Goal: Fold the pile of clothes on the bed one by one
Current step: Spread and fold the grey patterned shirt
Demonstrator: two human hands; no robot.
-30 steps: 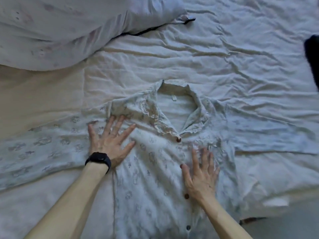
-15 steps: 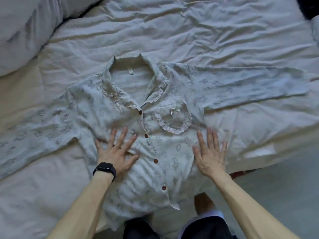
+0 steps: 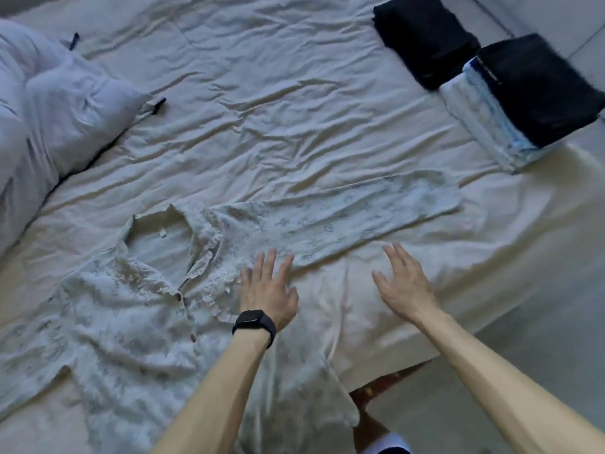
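**Pale button-up shirt laid out flat, both hands spread open**

The patterned shirt [image 3: 131, 322] is lying front-up along the near edge of the bed [image 3: 262, 126], more toward the left side, collar pointing at the far edge. One sleeve [image 3: 360, 211] runs straight out toward the right edge.

The left hand [image 3: 270, 293], the one with the black watch [image 3: 254, 324], has its fingers fanned out and lies flat on the shirt where that sleeve joins the body. The right hand [image 3: 404, 286] is spread too, over bare sheet just on the near side of the sleeve. Can't tell if it's actually touching.

In the far right corner there's a folded black garment [image 3: 425, 37] with a stack of folded clothes [image 3: 537, 90] just beside it. A bunched-up duvet [image 3: 65, 119] sits at the left edge.
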